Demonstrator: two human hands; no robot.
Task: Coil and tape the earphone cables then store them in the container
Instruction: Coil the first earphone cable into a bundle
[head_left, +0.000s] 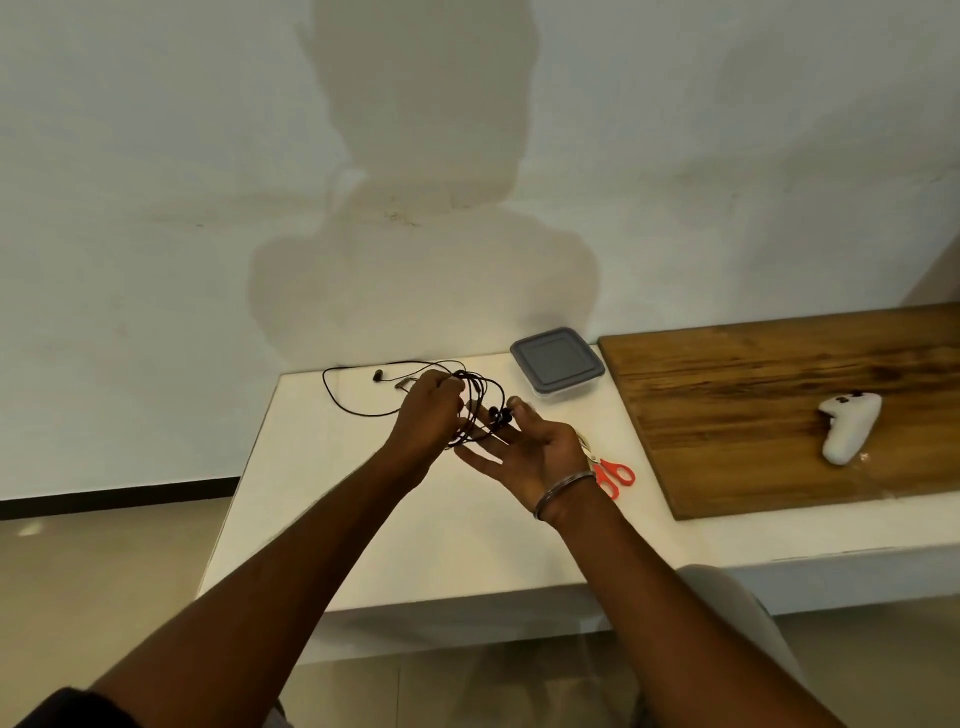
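A black earphone cable (485, 402) hangs in loose loops between my two hands above the white table (395, 525). My left hand (428, 421) is closed around the loops. My right hand (524, 447) is palm up with fingers spread, and the earbuds rest on its fingertips. A second black earphone cable (343, 395) lies uncoiled on the table's far left, one earbud (378, 374) beside it. The clear container with its grey lid (557, 362) shut stands at the back, to the right of my hands.
Red-handled scissors (613, 475) lie just right of my right wrist. A wooden board (779, 405) covers the table's right part, with a white controller (849, 426) on it. A wall rises behind the table. A chair back (743, 613) shows below the front edge.
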